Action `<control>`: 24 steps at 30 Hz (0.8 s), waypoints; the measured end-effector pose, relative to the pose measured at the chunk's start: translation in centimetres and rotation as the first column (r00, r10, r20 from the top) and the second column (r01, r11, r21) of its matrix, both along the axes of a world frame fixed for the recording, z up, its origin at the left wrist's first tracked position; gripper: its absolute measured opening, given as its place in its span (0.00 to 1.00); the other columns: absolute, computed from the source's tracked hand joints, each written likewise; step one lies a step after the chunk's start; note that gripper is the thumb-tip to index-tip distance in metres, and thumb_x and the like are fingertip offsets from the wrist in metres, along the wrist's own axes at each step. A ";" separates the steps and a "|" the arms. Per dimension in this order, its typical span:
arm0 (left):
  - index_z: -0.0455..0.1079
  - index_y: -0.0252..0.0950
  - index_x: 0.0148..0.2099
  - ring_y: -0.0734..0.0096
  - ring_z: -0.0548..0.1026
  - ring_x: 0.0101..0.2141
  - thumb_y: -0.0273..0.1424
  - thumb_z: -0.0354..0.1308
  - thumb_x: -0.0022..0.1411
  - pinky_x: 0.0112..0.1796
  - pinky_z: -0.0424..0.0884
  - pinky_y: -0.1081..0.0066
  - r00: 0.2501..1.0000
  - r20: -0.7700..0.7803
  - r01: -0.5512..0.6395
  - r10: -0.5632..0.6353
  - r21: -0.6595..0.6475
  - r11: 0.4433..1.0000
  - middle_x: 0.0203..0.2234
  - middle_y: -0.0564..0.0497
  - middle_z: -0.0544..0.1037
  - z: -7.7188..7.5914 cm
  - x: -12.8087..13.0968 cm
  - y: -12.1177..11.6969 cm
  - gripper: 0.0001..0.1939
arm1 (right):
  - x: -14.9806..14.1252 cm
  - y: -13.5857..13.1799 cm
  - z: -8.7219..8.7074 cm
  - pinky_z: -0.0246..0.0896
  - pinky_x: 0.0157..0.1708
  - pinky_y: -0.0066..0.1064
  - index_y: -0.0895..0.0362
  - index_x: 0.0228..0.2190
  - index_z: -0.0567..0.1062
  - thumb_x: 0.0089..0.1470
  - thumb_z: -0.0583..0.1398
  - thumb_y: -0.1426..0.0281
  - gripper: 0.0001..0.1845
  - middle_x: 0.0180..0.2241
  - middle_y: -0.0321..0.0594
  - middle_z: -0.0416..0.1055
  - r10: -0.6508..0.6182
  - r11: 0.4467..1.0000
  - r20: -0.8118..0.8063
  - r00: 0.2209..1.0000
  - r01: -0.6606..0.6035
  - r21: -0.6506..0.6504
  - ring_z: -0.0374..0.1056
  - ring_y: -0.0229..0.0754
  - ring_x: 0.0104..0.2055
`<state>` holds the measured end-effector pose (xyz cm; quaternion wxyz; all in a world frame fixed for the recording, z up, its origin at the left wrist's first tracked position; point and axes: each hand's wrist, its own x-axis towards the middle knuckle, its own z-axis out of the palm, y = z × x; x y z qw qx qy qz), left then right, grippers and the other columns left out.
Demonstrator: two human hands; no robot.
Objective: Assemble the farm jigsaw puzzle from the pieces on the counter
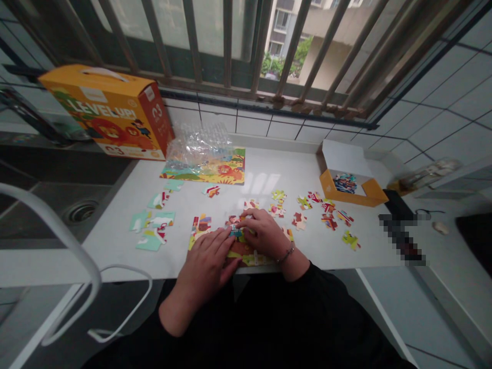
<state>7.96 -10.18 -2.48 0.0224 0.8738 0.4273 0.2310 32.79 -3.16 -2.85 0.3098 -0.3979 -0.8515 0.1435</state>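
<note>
A partly assembled jigsaw puzzle with bright pictures lies at the counter's front edge, under both hands. Flat across its left part rests my left hand, fingers stretched out and the thumb toward the right. My right hand comes in from the right with bent fingers, closed on a small puzzle piece near the left fingertips. The hands hide much of the puzzle's middle. Several loose puzzle pieces lie to the right, and joined green-and-white pieces lie to the left.
A yellow puzzle box stands at the back left beside clear plastic wrap on a lion picture sheet. An open small box with pieces inside sits at the right. The sink and a white curved tube are at left.
</note>
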 end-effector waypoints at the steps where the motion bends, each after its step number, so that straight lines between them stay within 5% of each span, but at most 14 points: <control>1: 0.71 0.36 0.69 0.40 0.76 0.65 0.39 0.65 0.74 0.63 0.72 0.40 1.000 -0.002 0.004 -0.004 -0.001 1.000 0.68 0.35 0.77 0.0 0.0 0.0 0.26 | 0.0 0.0 0.0 0.68 0.59 0.47 0.51 0.49 0.84 0.61 0.65 0.79 0.18 0.56 0.47 0.78 0.004 1.000 -0.011 1.000 -0.004 -0.009 0.74 0.52 0.57; 6: 0.73 0.37 0.69 0.40 0.76 0.65 0.39 0.67 0.73 0.63 0.72 0.40 1.000 0.014 0.009 -0.009 0.007 1.000 0.68 0.36 0.77 0.0 0.0 0.0 0.26 | -0.1 -0.1 0.2 0.68 0.61 0.49 0.53 0.55 0.78 0.61 0.62 0.79 0.23 0.55 0.48 0.80 -0.042 0.997 -0.083 0.996 0.037 -0.063 0.74 0.52 0.58; 12: 0.74 0.38 0.65 0.42 0.77 0.63 0.39 0.65 0.74 0.63 0.72 0.41 1.000 0.003 -0.009 0.009 0.000 1.000 0.67 0.37 0.78 0.4 0.2 -0.1 0.22 | -0.1 -0.1 0.2 0.69 0.60 0.48 0.53 0.47 0.81 0.61 0.64 0.79 0.15 0.52 0.47 0.81 -0.034 0.999 -0.098 0.995 0.029 -0.046 0.75 0.52 0.56; 24: 0.70 0.40 0.66 0.44 0.77 0.62 0.35 0.63 0.76 0.61 0.73 0.43 0.997 0.075 -0.021 0.017 0.050 0.999 0.65 0.37 0.78 0.6 -0.2 -0.2 0.20 | 0.0 -0.1 0.2 0.70 0.57 0.49 0.52 0.45 0.82 0.61 0.65 0.78 0.13 0.52 0.48 0.77 -0.027 0.999 -0.069 0.997 0.026 -0.026 0.74 0.52 0.55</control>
